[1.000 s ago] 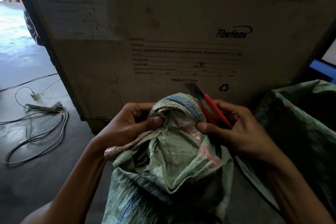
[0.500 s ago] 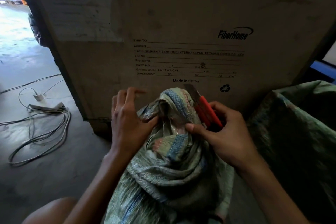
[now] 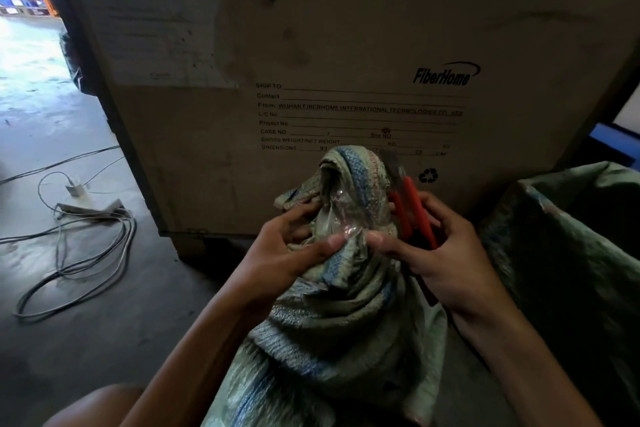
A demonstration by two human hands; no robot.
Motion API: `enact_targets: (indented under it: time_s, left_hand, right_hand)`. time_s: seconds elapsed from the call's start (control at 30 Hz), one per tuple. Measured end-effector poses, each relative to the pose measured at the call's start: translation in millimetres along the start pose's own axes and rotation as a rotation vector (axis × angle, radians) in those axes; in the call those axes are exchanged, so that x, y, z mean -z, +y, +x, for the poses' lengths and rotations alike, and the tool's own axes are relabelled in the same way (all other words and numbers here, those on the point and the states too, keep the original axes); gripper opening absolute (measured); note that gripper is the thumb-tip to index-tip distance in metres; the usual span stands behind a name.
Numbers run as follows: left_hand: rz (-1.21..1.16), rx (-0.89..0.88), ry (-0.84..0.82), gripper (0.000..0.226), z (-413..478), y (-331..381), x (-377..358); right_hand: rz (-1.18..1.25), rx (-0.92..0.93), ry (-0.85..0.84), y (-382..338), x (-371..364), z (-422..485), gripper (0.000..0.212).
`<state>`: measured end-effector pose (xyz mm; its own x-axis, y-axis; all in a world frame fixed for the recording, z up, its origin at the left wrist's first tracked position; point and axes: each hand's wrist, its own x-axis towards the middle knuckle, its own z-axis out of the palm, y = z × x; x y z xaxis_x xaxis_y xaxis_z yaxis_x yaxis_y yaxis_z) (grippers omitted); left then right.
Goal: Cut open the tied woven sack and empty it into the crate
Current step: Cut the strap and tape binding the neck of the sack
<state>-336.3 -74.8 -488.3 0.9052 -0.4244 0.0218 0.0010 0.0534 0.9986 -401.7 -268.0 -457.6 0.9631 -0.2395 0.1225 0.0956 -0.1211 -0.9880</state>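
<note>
A pale green woven sack (image 3: 332, 315) with blue stripes stands between my arms. Its mouth is gathered upward, and a clear plastic liner (image 3: 334, 218) shows in the opening. My left hand (image 3: 287, 253) pinches the sack's left edge near the top. My right hand (image 3: 440, 250) holds a red utility knife (image 3: 412, 208) against its palm, blade pointing up beside the sack, while its thumb presses the fabric. I see no crate as such; a large wooden case (image 3: 346, 45) stands right behind the sack.
A second green woven sack (image 3: 571, 253) lies open at the right. Loose cables and a power strip (image 3: 86, 218) trail over the concrete floor at the left. A bright doorway is at the far upper left.
The sack's gathered top has loosened and risen, showing the plastic liner. My left hand shifted from the side of the knot to pinching the opening's front edge. The knife stays in my right hand.
</note>
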Motion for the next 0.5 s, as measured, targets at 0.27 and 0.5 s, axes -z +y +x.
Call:
enact_targets:
  time_s: [0.27,0.5]
  left_hand:
    - [0.226,-0.036,0.077,0.063,6,4,28]
    - [0.706,-0.29,0.196,0.056,19,-2,42]
  right_hand:
    - [-0.228,0.041,0.019,7,10,8,0.042]
    - [-0.36,-0.029,-0.044,14,10,13,0.042]
